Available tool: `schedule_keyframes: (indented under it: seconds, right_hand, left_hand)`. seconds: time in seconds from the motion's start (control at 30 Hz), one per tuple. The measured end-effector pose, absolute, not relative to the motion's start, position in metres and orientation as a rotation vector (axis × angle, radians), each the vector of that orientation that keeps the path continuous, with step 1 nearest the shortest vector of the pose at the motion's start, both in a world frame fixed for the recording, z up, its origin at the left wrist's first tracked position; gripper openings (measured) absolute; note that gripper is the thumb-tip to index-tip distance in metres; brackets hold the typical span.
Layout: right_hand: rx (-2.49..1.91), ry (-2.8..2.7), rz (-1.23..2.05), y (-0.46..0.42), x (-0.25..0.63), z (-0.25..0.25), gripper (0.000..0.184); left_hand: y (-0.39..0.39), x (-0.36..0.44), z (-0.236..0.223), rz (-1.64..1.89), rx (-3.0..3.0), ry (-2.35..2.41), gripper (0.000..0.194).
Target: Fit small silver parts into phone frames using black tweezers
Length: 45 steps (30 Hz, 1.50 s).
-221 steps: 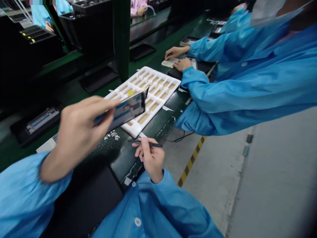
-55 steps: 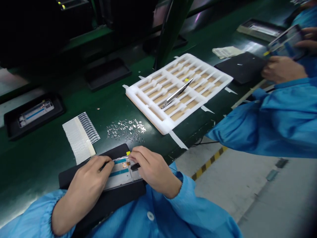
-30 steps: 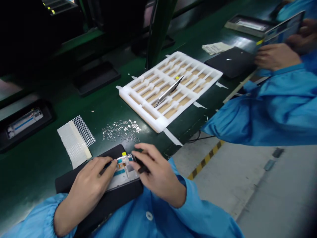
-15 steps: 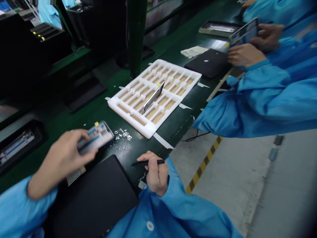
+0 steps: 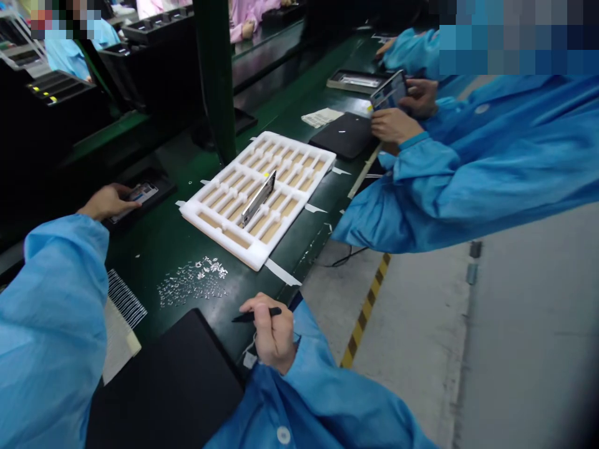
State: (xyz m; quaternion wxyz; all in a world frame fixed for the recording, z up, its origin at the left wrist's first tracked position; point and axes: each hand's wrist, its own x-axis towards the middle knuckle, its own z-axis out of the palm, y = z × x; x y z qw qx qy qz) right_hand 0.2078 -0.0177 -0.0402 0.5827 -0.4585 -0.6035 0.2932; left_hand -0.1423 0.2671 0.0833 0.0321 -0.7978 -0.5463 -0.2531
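Note:
My left hand [image 5: 107, 202] is at the far left, its fingers closed on the edge of a phone frame [image 5: 143, 192] that lies in a shallow black tray [image 5: 165, 184]. The hand covers part of the frame. Low in the middle, my right hand [image 5: 274, 333] grips a slim black pointed tool [image 5: 243, 317], its tip toward the left; whether it is tweezers I cannot tell. Below my left arm lies a black pad [image 5: 168, 380] with nothing on it. Many tiny shiny pieces [image 5: 194, 280] are scattered on the green bench just beyond the pad.
A white slotted foam rack [image 5: 224, 240] taped to the bench holds one phone [image 5: 259, 199] leaning in a slot. A sheet of thin strips [image 5: 119, 340] lies beside my left sleeve. At right, a co-worker's hands [image 5: 397, 125] hold another phone frame [image 5: 389, 92] near a black pad [image 5: 344, 135].
My left hand lifted the phone frame off the black pad and carried it left and away into the black tray, which was empty. My right hand drew back, still gripping the pointed tool.

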Motion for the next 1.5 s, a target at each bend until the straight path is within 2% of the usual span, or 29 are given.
schedule_keyframes:
  seconds: [0.17,0.23,0.33,0.43,0.53,0.7,0.9,1.0,1.07,1.17,1.5]
  right_hand:
    - [-1.087,-1.438,0.703,-0.017,0.205,-0.036,0.048]
    - [-1.146,-1.426,0.756,-0.016,0.205,-0.035,0.050]
    - [-1.203,-1.394,0.817,-0.015,0.207,-0.035,0.053]
    - [-1.211,-1.388,0.802,-0.014,0.209,-0.037,0.056]
    - [-1.218,-1.397,0.778,-0.013,0.210,-0.041,0.057]
    - [-1.192,-1.307,0.870,-0.010,0.213,-0.045,0.052]
    - [-1.165,-1.114,1.094,0.004,0.218,-0.037,0.027]
    - [-1.173,-1.116,1.139,0.009,0.219,-0.032,0.023]
    - [-1.181,-1.153,1.146,0.010,0.220,-0.030,0.021]
    - [-1.209,-1.237,1.135,0.010,0.221,-0.030,0.020]
    - [-1.340,-1.336,0.967,0.010,0.209,-0.028,0.015]
  left_hand:
    - [0.257,-0.062,0.088,-0.629,-2.492,-1.925,0.046]
    - [0.245,-0.006,0.083,-0.649,-2.571,-1.896,0.053]
    - [0.224,0.080,0.071,-0.613,-2.718,-1.765,0.053]
    - [0.211,0.136,0.060,-0.559,-2.722,-1.719,0.038]
    - [0.208,0.153,0.062,-0.538,-2.659,-1.739,0.030]
    - [0.193,0.124,0.100,-0.645,-2.554,-1.712,0.034]
    - [0.094,0.048,0.130,-1.026,-2.523,-1.474,0.032]
    - [0.025,0.008,0.121,-0.981,-2.573,-1.570,0.043]
    - [-0.016,-0.016,0.108,-0.807,-2.663,-1.695,0.055]
    - [-0.062,-0.045,0.085,-0.678,-2.765,-1.670,0.058]
    - [-0.098,-0.065,0.051,-0.514,-2.852,-1.535,0.052]
